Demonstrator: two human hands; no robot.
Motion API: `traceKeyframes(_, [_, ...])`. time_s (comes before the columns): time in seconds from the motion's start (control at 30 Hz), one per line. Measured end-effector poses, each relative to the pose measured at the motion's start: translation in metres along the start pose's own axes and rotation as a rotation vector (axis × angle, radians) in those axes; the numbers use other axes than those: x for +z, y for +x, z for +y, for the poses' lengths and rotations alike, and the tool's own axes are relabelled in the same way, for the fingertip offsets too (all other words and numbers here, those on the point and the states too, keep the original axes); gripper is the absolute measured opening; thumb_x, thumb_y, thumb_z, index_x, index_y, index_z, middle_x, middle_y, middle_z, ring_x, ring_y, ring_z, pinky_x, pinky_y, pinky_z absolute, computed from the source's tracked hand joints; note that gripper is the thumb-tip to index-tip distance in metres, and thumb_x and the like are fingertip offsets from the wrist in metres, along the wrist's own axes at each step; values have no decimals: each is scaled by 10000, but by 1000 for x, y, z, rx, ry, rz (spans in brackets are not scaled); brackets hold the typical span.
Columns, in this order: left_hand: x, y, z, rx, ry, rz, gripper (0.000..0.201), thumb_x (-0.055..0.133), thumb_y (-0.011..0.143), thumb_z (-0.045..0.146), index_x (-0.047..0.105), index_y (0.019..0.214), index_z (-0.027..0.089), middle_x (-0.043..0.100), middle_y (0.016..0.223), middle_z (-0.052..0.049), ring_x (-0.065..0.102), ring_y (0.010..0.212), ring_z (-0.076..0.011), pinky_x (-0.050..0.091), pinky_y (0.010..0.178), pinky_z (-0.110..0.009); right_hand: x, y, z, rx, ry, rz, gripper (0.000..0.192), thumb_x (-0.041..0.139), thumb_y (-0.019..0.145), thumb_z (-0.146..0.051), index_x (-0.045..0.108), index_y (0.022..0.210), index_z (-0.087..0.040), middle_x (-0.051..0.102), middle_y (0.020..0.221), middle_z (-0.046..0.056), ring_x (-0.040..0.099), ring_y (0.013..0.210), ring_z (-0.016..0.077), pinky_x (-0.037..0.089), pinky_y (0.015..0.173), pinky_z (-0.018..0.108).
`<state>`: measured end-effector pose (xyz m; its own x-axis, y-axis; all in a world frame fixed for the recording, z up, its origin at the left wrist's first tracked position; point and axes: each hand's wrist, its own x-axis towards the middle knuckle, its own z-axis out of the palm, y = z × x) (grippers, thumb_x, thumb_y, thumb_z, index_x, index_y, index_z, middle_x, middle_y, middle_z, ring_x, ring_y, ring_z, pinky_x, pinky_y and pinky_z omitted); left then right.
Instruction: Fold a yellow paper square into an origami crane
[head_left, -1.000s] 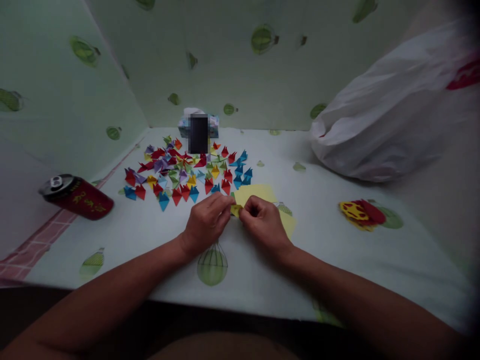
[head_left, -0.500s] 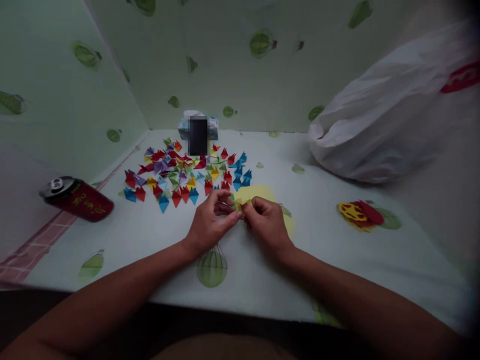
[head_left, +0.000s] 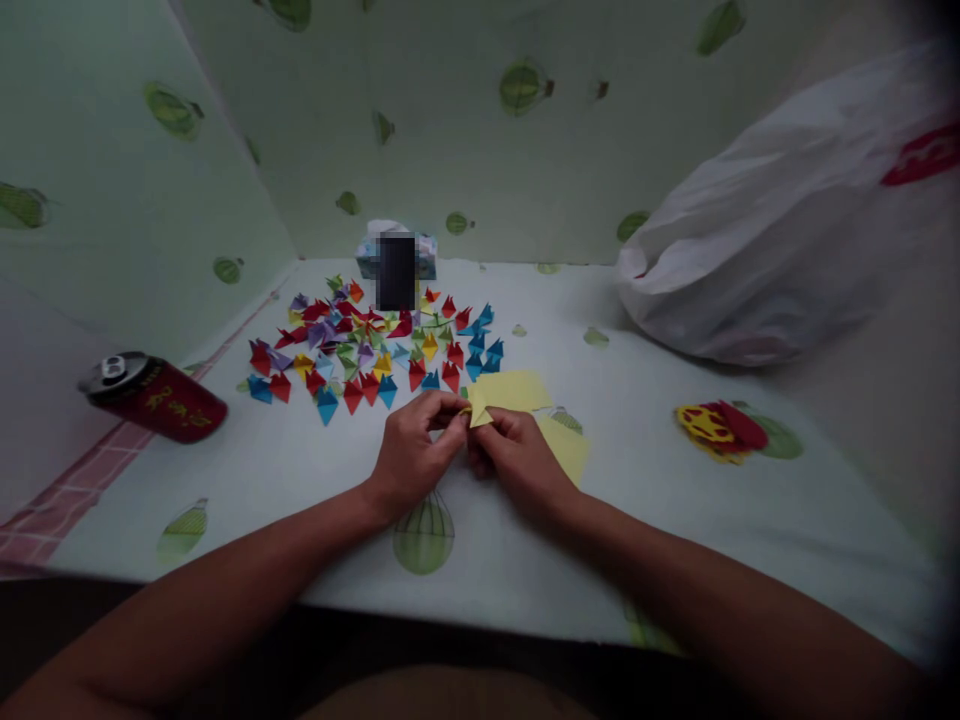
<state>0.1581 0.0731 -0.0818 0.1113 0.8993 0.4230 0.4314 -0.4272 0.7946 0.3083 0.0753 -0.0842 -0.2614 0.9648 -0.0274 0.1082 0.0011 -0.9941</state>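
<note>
Left hand (head_left: 411, 457) and right hand (head_left: 516, 455) meet fingertip to fingertip, both pinching a small folded yellow piece (head_left: 477, 413). Yellow sheets (head_left: 517, 392) lie just behind the grip; folded pieces (head_left: 367, 345) spread beyond, left.

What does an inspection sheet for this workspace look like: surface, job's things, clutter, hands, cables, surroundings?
Surface: table under a pale cloth printed with green balloons.
Job's things: small yellow folded paper pinched between both hands; yellow sheets lying flat just behind them.
Clutter: spread of coloured folded pieces; red can on its side at left; red-and-yellow paper shape at right; white plastic bag; tissue box at the back.
Hands: left hand and right hand both grip the folded paper, fingertips meeting.
Cables: nothing seen.
Surroundings: walls covered in the same balloon print.
</note>
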Motion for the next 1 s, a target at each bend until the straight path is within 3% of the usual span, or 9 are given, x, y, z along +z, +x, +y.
traceKeyframes(0.13, [-3, 1, -2, 97, 136, 33, 97, 569, 887, 152, 662, 890, 177, 699, 823, -38, 657, 735, -147, 520, 675, -262, -1, -1, 0, -129, -263, 178, 90, 588, 775, -225, 502, 798, -213, 500, 636, -45, 460, 561, 128, 360, 535, 263])
traceKeyframes(0.27, [-7, 3, -4, 208, 221, 38, 114, 559, 892, 113, 659, 904, 167, 691, 828, -43, 649, 745, -144, 514, 692, -261, -3, -3, -1, -369, -393, 226, 301, 592, 826, -183, 535, 1119, -223, 584, 942, 41, 534, 671, 147, 445, 610, 294])
traceKeyframes(0.33, [-8, 4, -3, 250, 245, 21, 106, 560, 904, 125, 657, 900, 166, 690, 828, -44, 645, 748, -144, 516, 702, -266, -5, -3, -2, -484, -438, 229, 236, 586, 845, -153, 583, 1071, -220, 583, 1019, 75, 559, 755, 168, 470, 666, 312])
traceKeyframes(0.43, [-9, 4, -2, 274, 232, -14, 102, 565, 913, 142, 662, 886, 156, 679, 814, -47, 637, 748, -145, 515, 705, -269, -7, -2, -2, -543, -474, 247, 72, 587, 859, -134, 614, 849, -200, 597, 864, 57, 569, 779, 185, 462, 693, 315])
traceKeyframes(0.53, [-10, 4, 0, 216, 168, -49, 99, 579, 894, 126, 668, 858, 150, 657, 811, -41, 628, 749, -134, 512, 701, -251, -8, 0, -2, -512, -448, 239, 118, 596, 861, -145, 602, 749, -184, 600, 748, 33, 568, 707, 167, 434, 651, 291])
traceKeyframes(0.67, [-12, 6, 3, 71, 70, -92, 84, 592, 861, 144, 669, 829, 157, 658, 869, -41, 625, 721, -119, 509, 665, -235, -11, 2, -3, -364, -351, 183, 128, 607, 860, -196, 637, 738, -172, 644, 738, 31, 577, 682, 155, 421, 649, 281])
traceKeyframes(0.8, [-15, 11, 6, -277, -129, -248, 81, 598, 850, 222, 642, 824, 159, 646, 710, 4, 635, 571, -106, 506, 565, -222, -15, 5, -4, -197, -212, 70, 211, 592, 876, -289, 650, 713, -168, 622, 683, 14, 537, 654, 143, 403, 634, 278])
traceKeyframes(0.87, [-16, 13, 7, -435, -246, -289, 104, 615, 835, 262, 621, 828, 159, 639, 702, 10, 668, 588, -125, 528, 555, -225, -16, 8, -4, -125, -139, 33, 232, 595, 871, -321, 640, 700, -169, 567, 622, -10, 486, 598, 125, 378, 590, 267])
traceKeyframes(1.0, [-16, 15, 5, -539, -372, -302, 156, 651, 803, 303, 604, 832, 157, 648, 779, -11, 702, 704, -159, 562, 575, -242, -16, 11, 0, 8, 13, -28, 237, 625, 852, -367, 615, 713, -176, 491, 536, -49, 395, 489, 95, 302, 495, 247])
